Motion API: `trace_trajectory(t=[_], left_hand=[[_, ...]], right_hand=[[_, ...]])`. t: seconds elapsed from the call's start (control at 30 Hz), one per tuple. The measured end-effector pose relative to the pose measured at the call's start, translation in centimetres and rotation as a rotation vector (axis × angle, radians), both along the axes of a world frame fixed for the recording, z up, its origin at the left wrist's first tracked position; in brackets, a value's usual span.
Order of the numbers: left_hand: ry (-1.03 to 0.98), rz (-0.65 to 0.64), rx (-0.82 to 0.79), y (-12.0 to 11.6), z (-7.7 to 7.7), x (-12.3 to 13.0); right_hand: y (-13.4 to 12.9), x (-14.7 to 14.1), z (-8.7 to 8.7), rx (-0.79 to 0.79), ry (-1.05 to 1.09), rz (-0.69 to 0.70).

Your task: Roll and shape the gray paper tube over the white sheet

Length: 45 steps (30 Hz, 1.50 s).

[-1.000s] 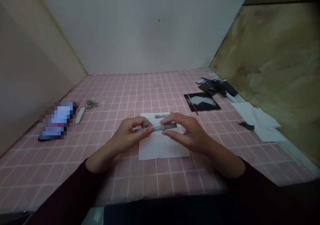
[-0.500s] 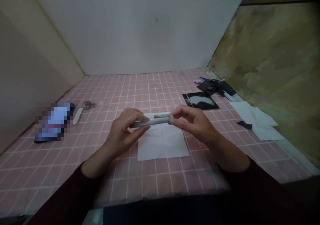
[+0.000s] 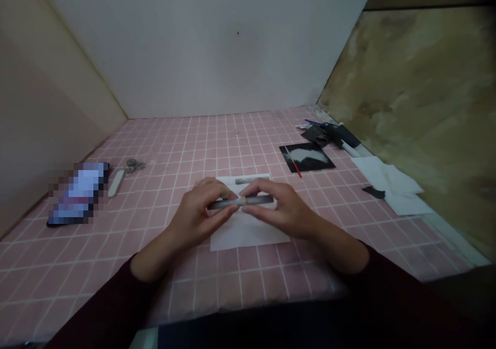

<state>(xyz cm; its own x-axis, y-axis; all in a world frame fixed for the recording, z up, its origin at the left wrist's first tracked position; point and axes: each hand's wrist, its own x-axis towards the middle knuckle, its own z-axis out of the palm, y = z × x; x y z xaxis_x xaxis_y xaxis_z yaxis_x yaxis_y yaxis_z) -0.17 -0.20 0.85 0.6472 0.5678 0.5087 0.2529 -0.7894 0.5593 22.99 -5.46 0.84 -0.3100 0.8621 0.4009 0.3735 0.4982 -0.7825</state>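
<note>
Both hands pinch one slim grey stick (image 3: 263,199), held level above a white sheet of paper (image 3: 251,235). My left hand (image 3: 194,209) grips the left part of the stick between thumb and fingers. Coming from the other side, my right hand (image 3: 290,212) has thumb and fingertips closed near its middle, so the fingertips of both hands almost meet. The stick's right end shows inside the curve of my right hand. Behind the hands, a second, shorter grey stick (image 3: 248,180) lies on the paper's far edge.
A phone-like device (image 3: 79,194), blurred out, a white rounded strip (image 3: 116,183) and small grey round pieces (image 3: 134,165) lie left. To the right are a dark sheet with a white patch (image 3: 310,155), a thin red-ended stick (image 3: 297,171), black scraps (image 3: 315,134) and white papers (image 3: 387,176).
My right hand has shifted left along the stick, from its right end to near its middle. Both hands and the stick sit slightly lower in view.
</note>
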Motion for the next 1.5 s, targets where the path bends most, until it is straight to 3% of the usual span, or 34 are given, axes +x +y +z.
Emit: trace_trajectory(t=[0.2,0.33,0.53,0.63,0.7,0.87,1.03,1.17,1.27,1.37,1.5], left_hand=[[-0.041,0.048,-0.470,0.3,0.3,-0.3],[-0.006,-0.090,-0.769,0.4,0.3,0.0],[-0.050,-0.052,-0.897,1.2,-0.3,-0.5],[-0.024,-0.080,-0.946,1.1,-0.4,-0.4],[-0.034,-0.073,-0.945,1.0,-0.3,-0.3],[-0.129,0.041,-0.790,0.8,0.1,-0.4],[-0.079,0.061,-0.648,0.5,0.0,-0.3],[-0.139,0.156,-0.560,0.9,-0.1,-0.6],[-0.162,0.169,-0.547,1.1,-0.2,-0.7],[-0.168,0.160,-0.539,1.1,-0.3,-0.7],[-0.182,0.186,-0.426,0.9,-0.3,-0.6]], right_hand=[[0.0,0.3,0.1,0.157,0.002,-0.118],[-0.1,0.0,-0.2,0.222,-0.122,0.026],[0.0,0.3,0.0,0.257,-0.080,-0.061],[-0.1,0.1,-0.1,0.237,-0.143,0.031],[-0.1,0.2,-0.1,0.191,-0.128,0.035],[0.0,0.8,0.3,0.062,0.049,-0.125],[0.2,0.3,0.0,-0.095,0.049,-0.062],[0.7,0.7,-0.1,-0.202,0.282,-0.068],[1.0,1.0,-0.2,-0.347,0.439,0.022],[1.0,1.0,-0.5,-0.452,0.531,0.122],[0.9,0.6,-0.7,-0.518,0.587,0.143]])
